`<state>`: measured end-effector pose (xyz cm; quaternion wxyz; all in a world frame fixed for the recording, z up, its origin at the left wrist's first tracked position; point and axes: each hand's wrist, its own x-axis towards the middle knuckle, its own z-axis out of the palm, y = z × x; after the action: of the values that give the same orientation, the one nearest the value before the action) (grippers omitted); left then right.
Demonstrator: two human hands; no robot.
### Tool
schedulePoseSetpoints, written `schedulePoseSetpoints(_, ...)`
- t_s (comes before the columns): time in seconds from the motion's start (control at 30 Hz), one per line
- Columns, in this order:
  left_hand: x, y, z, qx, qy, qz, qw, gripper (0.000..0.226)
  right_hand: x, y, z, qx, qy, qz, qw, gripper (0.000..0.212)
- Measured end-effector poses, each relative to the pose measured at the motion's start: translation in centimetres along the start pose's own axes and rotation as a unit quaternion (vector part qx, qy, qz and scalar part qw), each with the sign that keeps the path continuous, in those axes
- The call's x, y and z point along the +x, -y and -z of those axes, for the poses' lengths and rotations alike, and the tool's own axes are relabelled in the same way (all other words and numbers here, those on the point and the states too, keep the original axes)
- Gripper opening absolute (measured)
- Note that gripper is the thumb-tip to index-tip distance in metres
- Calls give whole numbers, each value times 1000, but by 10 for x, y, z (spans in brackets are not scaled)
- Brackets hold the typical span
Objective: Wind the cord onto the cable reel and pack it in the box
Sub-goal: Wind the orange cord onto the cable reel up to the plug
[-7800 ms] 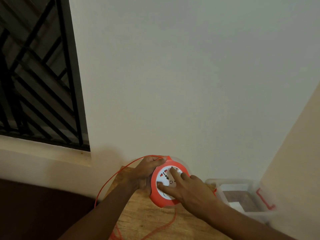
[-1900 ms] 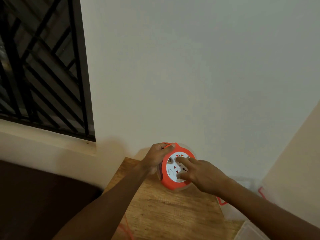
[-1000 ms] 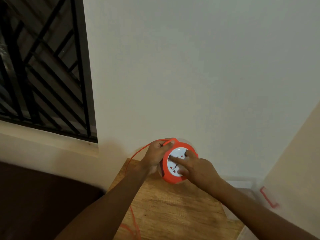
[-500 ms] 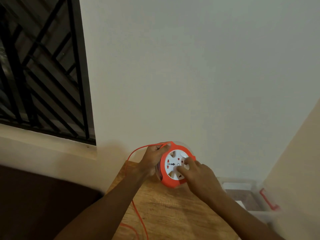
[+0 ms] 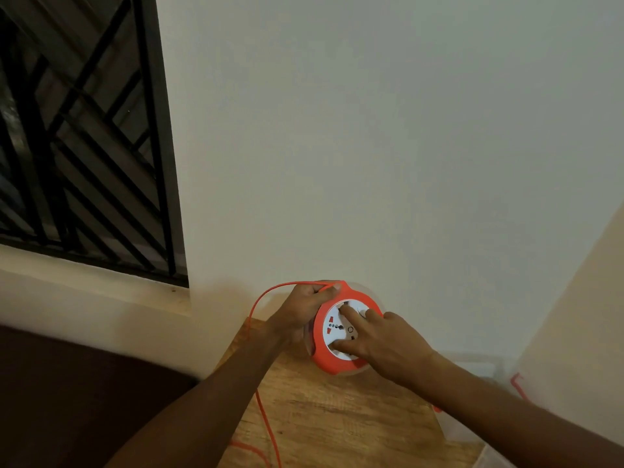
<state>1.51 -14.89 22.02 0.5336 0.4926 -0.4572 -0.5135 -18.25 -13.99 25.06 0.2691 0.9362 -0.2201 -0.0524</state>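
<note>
The orange cable reel (image 5: 322,361) with a white socket face stands on edge at the far end of the wooden table (image 5: 337,420). My left hand (image 5: 300,310) grips its left rim and top, with the orange cord (image 5: 266,423) passing under the thumb. The cord loops out left of the hand, then runs down across the table to the bottom edge. My right hand (image 5: 385,342) lies on the white face, index finger and thumb pressed into its recesses. The clear box (image 5: 472,366) with a red latch (image 5: 518,386) sits to the right, mostly hidden by my right forearm.
A plain wall rises directly behind the reel. A window with a black metal grille (image 5: 84,146) and a pale sill fills the upper left. A second wall (image 5: 580,325) closes in at right. Dark floor lies left of the table.
My right hand's fingers have shifted round the white face and the socket pattern has rotated. The cord loop left of my left hand has changed shape. The left hand keeps its grip.
</note>
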Motion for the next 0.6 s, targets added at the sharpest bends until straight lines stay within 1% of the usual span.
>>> schedulePoseSetpoints(0.1,0,-4,1,3,-2,9,1000,23,4,-1,-6,-5,27,-13,1000,74)
schedulePoseSetpoints(0.2,-1,-3,1,22,5,14,1000,24,8,-4,-3,-26,31,15,999,72)
schedulePoseSetpoints(0.27,0,0,-1,10,8,18,1000,30,11,-8,-1,-25,34,21,999,71)
schedulePoseSetpoints(0.3,1,2,-1,-8,8,21,1000,34,12,-8,0,-15,23,-7,1000,70)
schedulePoseSetpoints(0.37,2,2,-6,-52,-5,23,998,36,11,-8,1,50,-6,-121,991,69)
schedulePoseSetpoints(0.4,2,1,-9,-69,-14,18,997,35,11,-6,1,100,-16,-182,978,69)
schedulePoseSetpoints(0.47,3,-2,-15,-86,-27,7,996,33,13,1,-2,202,-35,-280,938,71)
schedulePoseSetpoints(0.53,4,-1,-20,-98,-35,-10,995,31,16,7,-10,285,-61,-349,891,72)
schedulePoseSetpoints(0.6,4,0,-25,-114,-38,-8,993,23,19,9,-18,353,-81,-400,842,73)
